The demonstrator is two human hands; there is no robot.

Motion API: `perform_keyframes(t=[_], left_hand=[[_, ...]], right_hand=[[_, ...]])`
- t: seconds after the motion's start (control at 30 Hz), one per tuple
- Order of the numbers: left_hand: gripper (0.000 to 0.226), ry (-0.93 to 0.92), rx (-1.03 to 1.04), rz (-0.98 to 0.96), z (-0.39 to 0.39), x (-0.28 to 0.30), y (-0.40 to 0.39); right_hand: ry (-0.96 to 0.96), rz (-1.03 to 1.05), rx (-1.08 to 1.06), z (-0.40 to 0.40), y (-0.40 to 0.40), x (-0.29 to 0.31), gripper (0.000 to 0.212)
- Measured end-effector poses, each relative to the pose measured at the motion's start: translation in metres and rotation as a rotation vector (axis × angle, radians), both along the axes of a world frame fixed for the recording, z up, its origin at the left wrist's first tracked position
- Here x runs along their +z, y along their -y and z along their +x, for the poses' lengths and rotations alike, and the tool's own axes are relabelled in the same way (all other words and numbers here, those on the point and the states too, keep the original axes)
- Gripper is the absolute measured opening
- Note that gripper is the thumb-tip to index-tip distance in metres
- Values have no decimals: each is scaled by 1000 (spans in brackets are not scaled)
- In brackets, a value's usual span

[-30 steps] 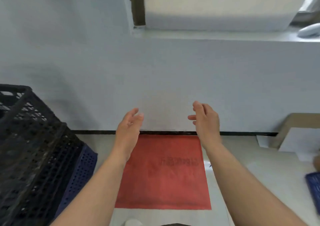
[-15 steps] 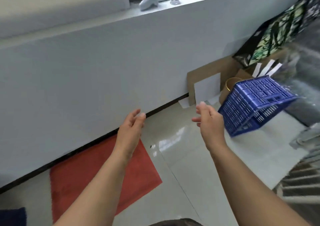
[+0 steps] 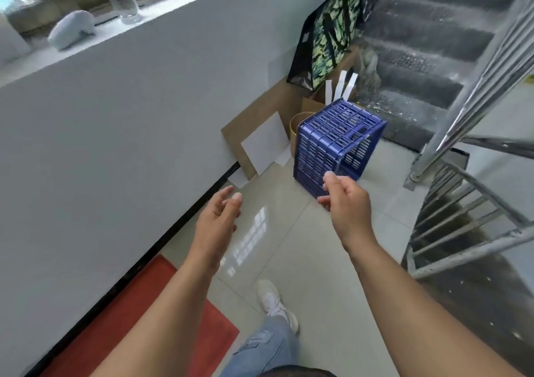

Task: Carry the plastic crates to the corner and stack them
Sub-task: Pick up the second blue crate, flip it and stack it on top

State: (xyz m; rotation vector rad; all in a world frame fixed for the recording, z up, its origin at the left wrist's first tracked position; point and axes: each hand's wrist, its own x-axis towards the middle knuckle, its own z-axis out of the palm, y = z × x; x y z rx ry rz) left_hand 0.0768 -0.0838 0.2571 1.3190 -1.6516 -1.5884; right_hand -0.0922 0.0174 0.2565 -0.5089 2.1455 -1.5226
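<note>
1. Grey plastered wall (image 3: 121, 151) runs along the outer side of the left hand; grey concrete staircase (image 3: 419, 67) with a metal railing (image 3: 491, 67) rises beyond and outside the right hand. Judged tight on both sides, so any lift wants elbows kept in.
2. Pale glossy tiled floor (image 3: 289, 249) lies under both hands, a red rectangular floor mat (image 3: 138, 313) below the left forearm. Tiles look slick; plant the feet before lifting.
3. Brown cardboard sheets with white paper (image 3: 254, 134) lean on the wall ahead of the left hand, a green patterned bag (image 3: 326, 33) above them. Keep the lift clear of these.
4. Blue slotted plastic crate (image 3: 332, 148) sits just ahead of the right hand, on the floor, apparently upside down, slotted base uppermost.
5. Right hand (image 3: 346, 200), empty, fingers loosely curled and narrow, overlaps the crate's near lower corner in view; contact cannot be told.
6. Left hand (image 3: 218, 217), empty, fingers spread fairly wide, well apart from the crate.
7. Step in hand, as judged: reaching to pick it up. Best done with one hand on each opposite side, fingers hooked in the slots, and righted if the stack needs it.
</note>
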Motion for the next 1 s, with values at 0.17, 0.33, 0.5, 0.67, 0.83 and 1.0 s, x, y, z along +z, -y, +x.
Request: perform_keyframes(t=[0.17, 0.33, 0.5, 0.67, 0.83, 1.0], left_hand=[[44, -25, -112, 31, -76, -11, 37], [43, -44, -132, 76, -153, -7, 84], [43, 17, -194, 74, -218, -5, 139], [49, 57, -242, 84, -277, -14, 171], [58, 99, -249, 144, -332, -36, 179], [59, 144, -186, 188, -382, -64, 188]], right_hand=[[2, 5, -122, -61, 21, -2, 33], [7, 52, -194, -129, 64, 0, 32], [23, 84, -233, -192, 113, -1, 28], [26, 126, -224, -253, 136, -17, 23], [33, 180, -162, -313, 142, -38, 31], [36, 250, -46, -390, 159, -68, 31]])
